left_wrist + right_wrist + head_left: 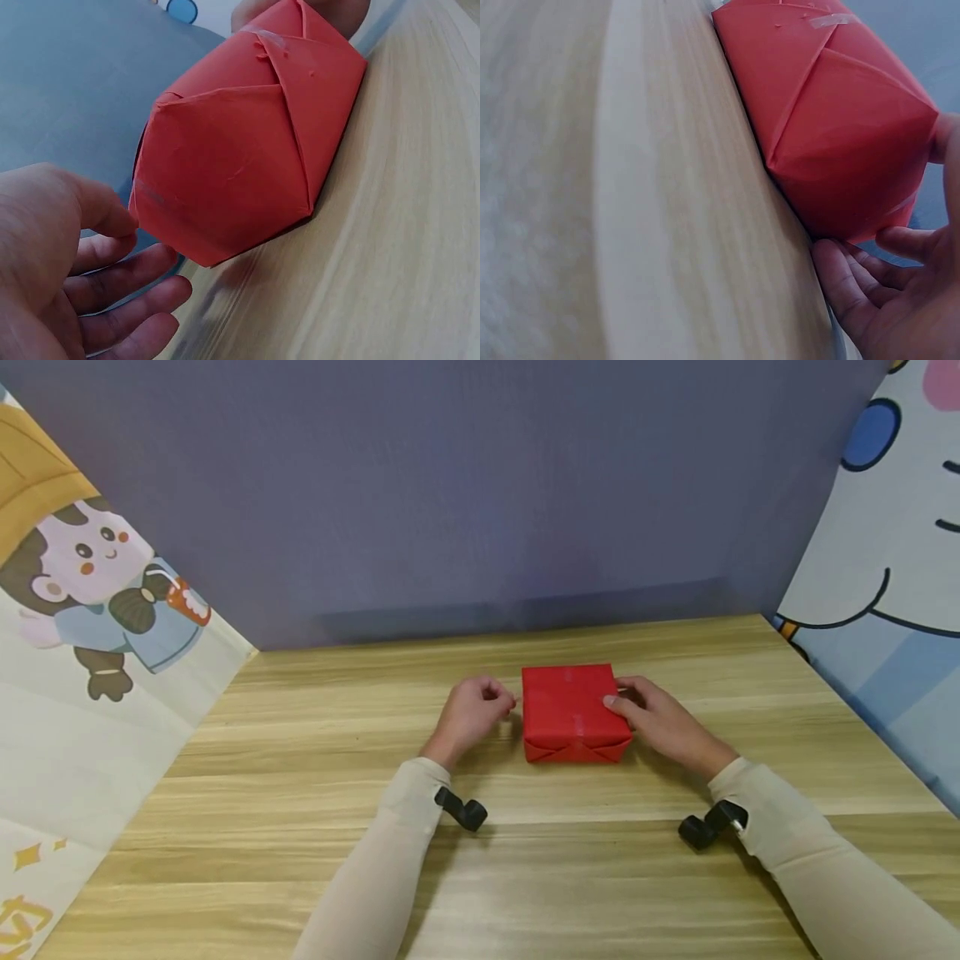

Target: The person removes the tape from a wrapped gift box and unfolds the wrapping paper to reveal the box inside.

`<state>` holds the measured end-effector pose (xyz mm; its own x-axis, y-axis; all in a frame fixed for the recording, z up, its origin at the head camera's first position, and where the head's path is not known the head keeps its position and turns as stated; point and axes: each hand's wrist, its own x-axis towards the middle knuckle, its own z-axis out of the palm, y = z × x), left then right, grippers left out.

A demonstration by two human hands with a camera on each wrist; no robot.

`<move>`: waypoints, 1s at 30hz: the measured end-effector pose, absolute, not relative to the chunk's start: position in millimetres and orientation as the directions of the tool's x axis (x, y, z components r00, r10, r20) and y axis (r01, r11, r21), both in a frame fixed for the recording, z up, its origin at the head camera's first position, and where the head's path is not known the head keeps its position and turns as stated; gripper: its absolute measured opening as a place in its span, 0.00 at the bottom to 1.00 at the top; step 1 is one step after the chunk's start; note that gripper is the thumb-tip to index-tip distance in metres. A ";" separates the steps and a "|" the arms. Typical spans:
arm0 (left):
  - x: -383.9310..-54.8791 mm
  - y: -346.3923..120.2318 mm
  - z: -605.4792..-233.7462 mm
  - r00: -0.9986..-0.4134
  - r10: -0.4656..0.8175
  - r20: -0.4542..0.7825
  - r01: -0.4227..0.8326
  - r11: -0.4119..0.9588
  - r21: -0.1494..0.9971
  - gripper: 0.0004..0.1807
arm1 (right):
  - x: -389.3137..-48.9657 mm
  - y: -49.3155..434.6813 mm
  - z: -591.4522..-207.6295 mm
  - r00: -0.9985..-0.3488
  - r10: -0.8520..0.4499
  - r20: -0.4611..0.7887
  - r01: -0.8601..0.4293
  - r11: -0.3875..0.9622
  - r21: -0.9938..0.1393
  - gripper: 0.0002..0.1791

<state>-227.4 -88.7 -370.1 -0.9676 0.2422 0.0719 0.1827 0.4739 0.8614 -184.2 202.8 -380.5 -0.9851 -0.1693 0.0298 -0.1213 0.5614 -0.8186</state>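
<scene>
A wrapped red paper package [573,703] rests on the wooden table, its folded flaps facing me. Clear tape [270,39] crosses its wrapping, and another strip lies on the left end. My right hand [660,718] grips the right end, thumb on the top edge, fingers against the end and behind it. Beside the left end is my left hand [474,706], thumb and index fingertips together right at the package's edge; I cannot tell whether they pinch anything. The other left fingers [142,300] curl loosely below, near the table.
The wooden table [360,835] spreads around the package. A grey-blue panel [480,493] rises behind it. Cartoon-printed walls flank the table on the left [172,702] and right [885,593]. A black camera mount [461,810] sits on the left wrist, another [712,825] on the right.
</scene>
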 end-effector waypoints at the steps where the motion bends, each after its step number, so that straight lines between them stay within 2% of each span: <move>1: -227.3 -88.8 -370.9 -0.967 0.245 0.075 0.189 0.484 0.855 0.05 | -184.2 202.9 -381.0 -0.985 -0.170 0.027 -0.119 0.560 -0.820 0.37; 18: -223.9 -81.5 -374.5 -0.951 0.299 0.075 0.223 0.501 0.836 0.04 | -183.2 202.7 -380.1 -0.984 -0.176 0.031 -0.126 0.558 -0.820 0.37; 30: -223.2 -79.9 -372.7 -0.962 0.244 0.119 0.208 0.380 0.902 0.08 | -182.6 202.9 -379.1 -0.984 -0.180 0.022 -0.119 0.553 -0.825 0.38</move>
